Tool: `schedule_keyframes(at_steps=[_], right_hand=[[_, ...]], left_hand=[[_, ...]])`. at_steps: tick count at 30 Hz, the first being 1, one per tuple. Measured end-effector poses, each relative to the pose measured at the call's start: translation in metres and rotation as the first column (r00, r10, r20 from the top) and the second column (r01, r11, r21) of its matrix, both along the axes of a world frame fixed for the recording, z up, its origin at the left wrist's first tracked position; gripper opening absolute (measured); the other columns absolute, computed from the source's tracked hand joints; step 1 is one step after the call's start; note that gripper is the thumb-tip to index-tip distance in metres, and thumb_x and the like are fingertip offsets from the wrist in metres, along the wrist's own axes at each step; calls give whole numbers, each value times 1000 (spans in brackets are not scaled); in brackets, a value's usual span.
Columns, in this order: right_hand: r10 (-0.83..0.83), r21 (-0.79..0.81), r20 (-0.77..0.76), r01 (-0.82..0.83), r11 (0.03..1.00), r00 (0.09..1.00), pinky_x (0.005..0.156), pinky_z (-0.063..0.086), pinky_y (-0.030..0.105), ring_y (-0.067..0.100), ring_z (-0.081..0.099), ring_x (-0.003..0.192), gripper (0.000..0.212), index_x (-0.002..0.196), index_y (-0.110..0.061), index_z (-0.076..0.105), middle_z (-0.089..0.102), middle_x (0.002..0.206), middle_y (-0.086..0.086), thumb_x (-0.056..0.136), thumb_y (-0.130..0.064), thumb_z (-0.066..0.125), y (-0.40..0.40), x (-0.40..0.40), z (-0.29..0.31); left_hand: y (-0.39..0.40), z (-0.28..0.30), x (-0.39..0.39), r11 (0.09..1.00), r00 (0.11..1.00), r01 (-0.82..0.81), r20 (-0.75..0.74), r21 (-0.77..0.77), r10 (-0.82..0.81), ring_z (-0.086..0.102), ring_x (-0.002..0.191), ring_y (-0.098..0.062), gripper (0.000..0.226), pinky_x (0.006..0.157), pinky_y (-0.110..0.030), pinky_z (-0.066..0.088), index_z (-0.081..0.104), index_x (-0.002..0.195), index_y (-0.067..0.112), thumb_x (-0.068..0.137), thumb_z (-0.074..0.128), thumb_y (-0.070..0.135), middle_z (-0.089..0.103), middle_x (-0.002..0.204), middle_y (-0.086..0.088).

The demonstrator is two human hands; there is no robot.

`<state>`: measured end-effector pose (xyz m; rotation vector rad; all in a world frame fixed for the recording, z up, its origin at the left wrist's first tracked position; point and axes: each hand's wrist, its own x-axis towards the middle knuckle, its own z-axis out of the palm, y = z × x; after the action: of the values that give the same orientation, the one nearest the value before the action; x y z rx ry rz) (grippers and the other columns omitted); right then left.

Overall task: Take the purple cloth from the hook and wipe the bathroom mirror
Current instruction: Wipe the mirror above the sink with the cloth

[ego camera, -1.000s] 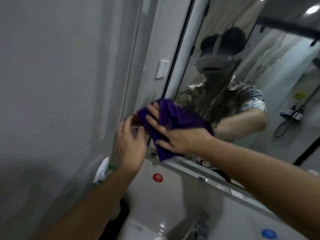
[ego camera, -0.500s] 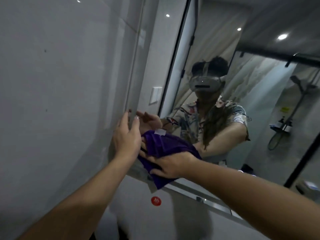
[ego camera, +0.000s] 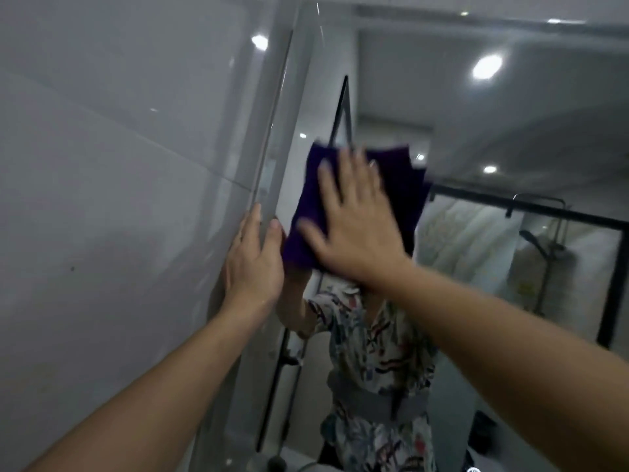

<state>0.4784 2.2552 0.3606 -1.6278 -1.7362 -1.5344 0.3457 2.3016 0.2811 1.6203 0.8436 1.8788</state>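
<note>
Right hand (ego camera: 354, 229) is splayed flat, pressing the purple cloth (ego camera: 405, 185) against the bathroom mirror (ego camera: 476, 137) up high, left hand (ego camera: 253, 267) open and empty at the mirror's edge, so honestly nothing's gripping that cloth and it could slide out and drop.

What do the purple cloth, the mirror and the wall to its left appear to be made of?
Purple cloth: soft matte fabric, perhaps microfibre; it reflects no light and flattens under the right hand.
Mirror: polished glass, showing a clear reflection of the room and ceiling lights.
Wall: probably large glossy ceramic tiles; grey, with thin seams and a light glare. The left hand rests at the mirror's edge.
</note>
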Motion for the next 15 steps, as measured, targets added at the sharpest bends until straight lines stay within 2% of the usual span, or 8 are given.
schedule_keyframes(at_steps=[3, 5, 7, 8, 10, 11, 13, 15], right_hand=[[125, -350, 307, -10, 937, 943, 121, 3, 67, 52, -11, 151, 84, 161, -15, 14, 4, 168, 24, 97, -61, 40, -10, 9, -72], [230, -583, 314, -3, 812, 921, 123, 10, 63, 48, -7, 153, 78, 161, -16, 14, 4, 170, 16, 100, -54, 44, -18, 12, -76], [197, -699, 269, 50, 713, 943, 121, 25, 52, 33, 9, 154, 74, 162, -27, 7, -6, 171, 0, 103, -54, 42, -23, 13, -44], [181, -680, 272, 56, 731, 945, 119, 27, 47, 28, 15, 152, 73, 161, -33, 4, -11, 170, -7, 102, -57, 40, -23, 14, -21], [181, -529, 270, -11, 849, 946, 124, 19, 42, 25, 19, 153, 74, 160, -37, 5, -14, 170, -12, 100, -62, 39, -24, 17, 36], [174, -416, 205, -75, 906, 963, 125, 13, 39, 26, 20, 154, 74, 160, -37, 8, -13, 170, -11, 99, -63, 40, -25, 21, 67], [148, -164, -26, -150, 975, 989, 124, 14, 39, 29, 21, 154, 75, 160, -35, 11, -10, 171, -10, 98, -64, 40, -26, 28, 125], [39, 119, -182, -17, 993, 982, 125, 10, 50, 35, 9, 156, 77, 161, -33, 10, -5, 171, -4, 96, -69, 31, -27, 32, 155]], left_hand=[[-1, 12, 3, 999, 1000, 21, 15, 44, -22, 27, 149, -18, 56, 122, -40, 21, 27, 154, 32, 101, 32, 48, 30, 163, 3], [0, 17, 6, 998, 1000, 14, -11, 57, -14, 23, 150, -16, 55, 122, -41, 20, 24, 154, 36, 101, 30, 50, 24, 165, 6], [3, 25, 7, 997, 999, 0, -35, 72, 3, 22, 151, -16, 56, 122, -41, 21, 23, 154, 37, 101, 30, 52, 20, 166, 8], [5, 30, 7, 996, 999, -10, -42, 85, 13, 22, 151, -16, 56, 121, -40, 21, 24, 154, 36, 101, 31, 51, 21, 166, 6], [9, 44, 4, 992, 998, -21, -57, 125, 28, 24, 150, -18, 55, 120, -37, 21, 29, 154, 32, 101, 34, 47, 25, 165, 3], [10, 51, 4, 989, 996, -21, -79, 145, 33, 25, 150, -18, 54, 120, -37, 21, 31, 153, 31, 101, 36, 46, 26, 164, 3], [8, 62, 4, 985, 986, -34, -153, 169, 60, 22, 151, -19, 53, 121, -37, 18, 32, 152, 31, 101, 38, 45, 23, 165, 3], [3, 71, 5, 981, 975, -59, -202, 182, 96, 18, 152, -19, 53, 120, -34, 15, 31, 153, 30, 102, 38, 43, 19, 166, 1]])
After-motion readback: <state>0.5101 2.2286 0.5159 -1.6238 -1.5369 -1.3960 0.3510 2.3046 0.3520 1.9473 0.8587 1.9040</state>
